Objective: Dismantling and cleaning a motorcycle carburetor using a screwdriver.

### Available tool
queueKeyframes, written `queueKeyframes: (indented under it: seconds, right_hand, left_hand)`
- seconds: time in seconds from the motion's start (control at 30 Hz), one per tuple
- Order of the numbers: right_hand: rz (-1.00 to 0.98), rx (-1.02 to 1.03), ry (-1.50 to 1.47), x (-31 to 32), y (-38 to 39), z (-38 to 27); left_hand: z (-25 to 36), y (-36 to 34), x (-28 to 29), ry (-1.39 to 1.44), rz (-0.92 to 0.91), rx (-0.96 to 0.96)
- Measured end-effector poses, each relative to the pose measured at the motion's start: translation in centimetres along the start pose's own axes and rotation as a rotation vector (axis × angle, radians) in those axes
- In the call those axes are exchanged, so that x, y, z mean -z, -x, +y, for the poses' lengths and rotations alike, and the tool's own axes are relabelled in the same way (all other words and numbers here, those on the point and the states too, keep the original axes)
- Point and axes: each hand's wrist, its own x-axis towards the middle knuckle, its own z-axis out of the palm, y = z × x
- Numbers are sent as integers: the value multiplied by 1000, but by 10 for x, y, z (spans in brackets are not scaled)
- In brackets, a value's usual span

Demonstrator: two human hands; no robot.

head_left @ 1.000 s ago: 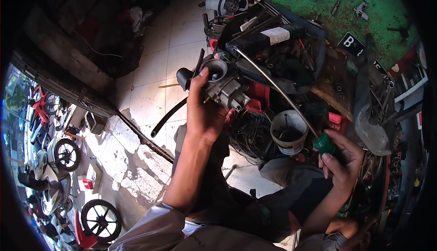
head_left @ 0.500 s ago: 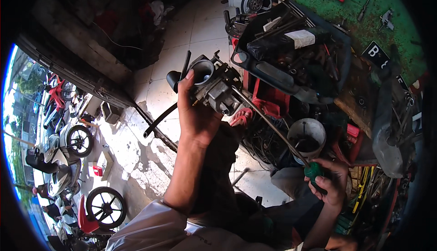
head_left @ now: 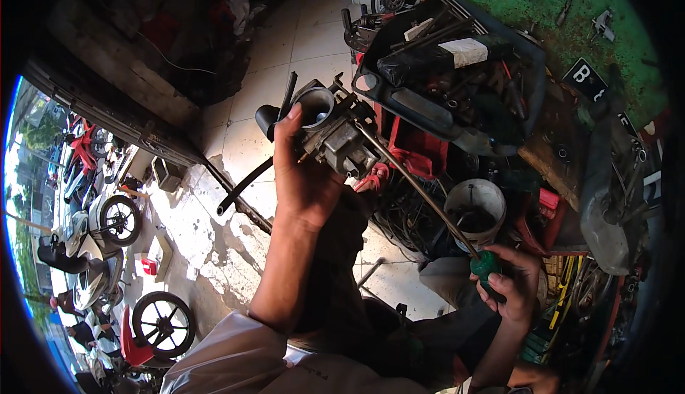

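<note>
My left hand (head_left: 307, 180) is closed around a grey metal carburetor (head_left: 346, 148), its thumb resting by the round intake mouth. Black rubber hoses stick out of the carburetor on its left side, one hanging down past my wrist. In my right hand (head_left: 510, 287) is a long screwdriver (head_left: 427, 195), gripped by its green handle. The shaft runs up and to the left, and its tip meets the right side of the carburetor. Exactly what the tip bears on is too small to make out.
A dark tray (head_left: 421, 112) full of tools stands at the upper right, beside a green worktop (head_left: 542, 23). Below it are a red bin (head_left: 417, 148) and a whitish bucket (head_left: 492, 208). Motorcycles (head_left: 89, 251) and a loose wheel (head_left: 164, 325) stand at the left.
The whole view has shifted slightly, so everything sits a little further left. Both hands keep their grips, and the screwdriver tip stays against the carburetor.
</note>
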Motion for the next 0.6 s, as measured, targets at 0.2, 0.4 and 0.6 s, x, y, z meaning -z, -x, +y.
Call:
queueKeyframes:
  seconds: [0.2,0.4,0.6]
  right_hand:
    - [-16,-33,-124,-8,-3,0]
    - [60,-5,-58,-14,-6,8]
    - [36,-15,-172,-10,-3,2]
  left_hand:
    - [1,0,1,-5,25,-9]
    - [1,1,-1,12,27,-87]
    - [4,-1,5,-10,10,-79]
